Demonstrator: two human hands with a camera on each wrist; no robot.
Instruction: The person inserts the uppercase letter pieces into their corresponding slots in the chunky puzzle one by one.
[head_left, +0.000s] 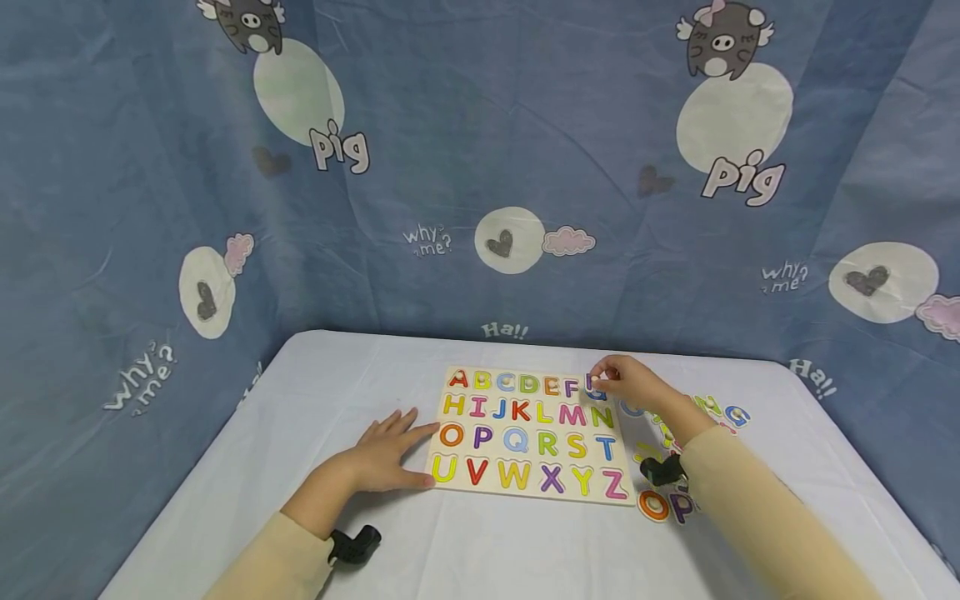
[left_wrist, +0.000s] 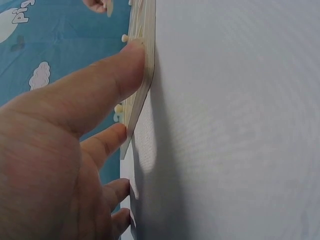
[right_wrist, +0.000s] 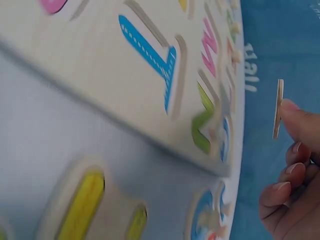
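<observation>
A wooden alphabet puzzle board [head_left: 491, 454] with coloured letters A to Z lies on the white table. My left hand [head_left: 386, 457] rests at its left side, fingers spread, with thumb and index fingertip touching the board's edge. Between thumb and fingers, my right hand [head_left: 628, 385] pinches a thin wooden letter piece [right_wrist: 278, 110], held above the board's top right corner near F and G. The right wrist view shows that piece edge-on; a bit of purple shows in the head view. Small knobs [left_wrist: 125, 38] stand up from letters along the top row.
Loose letter pieces lie right of the board, partly hidden under the right forearm. Among them are an orange O [head_left: 643, 505], a purple P [head_left: 680, 505] and a blue G [head_left: 737, 415]. A blue patterned cloth [head_left: 420, 292] hangs behind the table.
</observation>
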